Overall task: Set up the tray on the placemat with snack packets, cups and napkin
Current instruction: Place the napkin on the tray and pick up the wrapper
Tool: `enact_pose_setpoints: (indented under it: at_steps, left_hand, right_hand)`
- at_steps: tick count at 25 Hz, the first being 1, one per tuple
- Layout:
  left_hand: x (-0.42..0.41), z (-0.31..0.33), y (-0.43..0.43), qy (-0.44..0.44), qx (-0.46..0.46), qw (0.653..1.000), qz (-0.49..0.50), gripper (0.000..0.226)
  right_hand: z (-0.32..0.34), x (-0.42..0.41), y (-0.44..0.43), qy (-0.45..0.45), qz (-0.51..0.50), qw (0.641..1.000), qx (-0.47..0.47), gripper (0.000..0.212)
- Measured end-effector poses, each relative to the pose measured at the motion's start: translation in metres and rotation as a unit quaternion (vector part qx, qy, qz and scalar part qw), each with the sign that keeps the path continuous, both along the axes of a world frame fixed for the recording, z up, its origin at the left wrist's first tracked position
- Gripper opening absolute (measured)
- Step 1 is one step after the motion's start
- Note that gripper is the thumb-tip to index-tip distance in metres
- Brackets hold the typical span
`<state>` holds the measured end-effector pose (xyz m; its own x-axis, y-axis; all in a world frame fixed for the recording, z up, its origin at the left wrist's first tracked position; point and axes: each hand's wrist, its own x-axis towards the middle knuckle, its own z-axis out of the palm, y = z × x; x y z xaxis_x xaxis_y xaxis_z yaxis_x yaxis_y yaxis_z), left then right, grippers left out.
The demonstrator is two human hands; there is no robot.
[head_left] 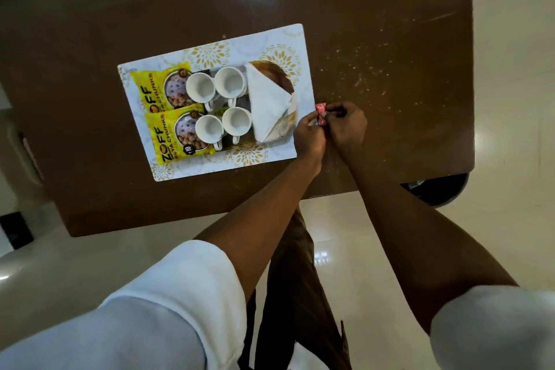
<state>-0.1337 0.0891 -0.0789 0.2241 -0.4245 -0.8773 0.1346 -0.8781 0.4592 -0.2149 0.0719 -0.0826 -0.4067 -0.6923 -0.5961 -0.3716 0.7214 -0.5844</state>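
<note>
My left hand (309, 137) and right hand (347, 126) pinch a small red foil sachet (320, 117) over the brown worktop (390, 39), probably to tear it; the loaded tray (277, 73) sits alongside on the white gold-patterned placemat (210, 51).

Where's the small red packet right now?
Head view, centre-right: the small red packet is pinched between left hand and right hand, just past the right edge of the patterned placemat.
</note>
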Motion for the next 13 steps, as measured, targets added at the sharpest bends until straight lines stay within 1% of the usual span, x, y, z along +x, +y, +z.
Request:
enact_pose_setpoints:
  at_steps: [2,5,6,9,13]
  left_hand:
    - [0.007,0.004,-0.003,0.012,-0.030,0.999,0.023,0.035]
    - [0.015,0.012,-0.003,0.059,-0.049,0.995,0.061,0.050]
    - [0.016,0.013,-0.005,0.070,-0.049,0.994,0.068,0.050]
    - [0.021,0.017,-0.007,0.088,-0.062,0.992,0.072,0.041]
    - [0.025,0.023,-0.011,0.117,-0.058,0.989,0.074,0.041]
  right_hand:
    - [-0.001,0.013,-0.011,0.001,0.013,1.000,-0.010,0.015]
    - [-0.004,0.031,-0.020,0.015,0.032,0.999,-0.018,0.017]
    - [-0.005,0.034,-0.022,0.022,0.039,0.999,-0.017,0.017]
    - [-0.005,0.037,-0.029,0.034,0.054,0.998,-0.013,0.018]
    - [-0.006,0.036,-0.030,0.043,0.056,0.997,-0.014,0.019]
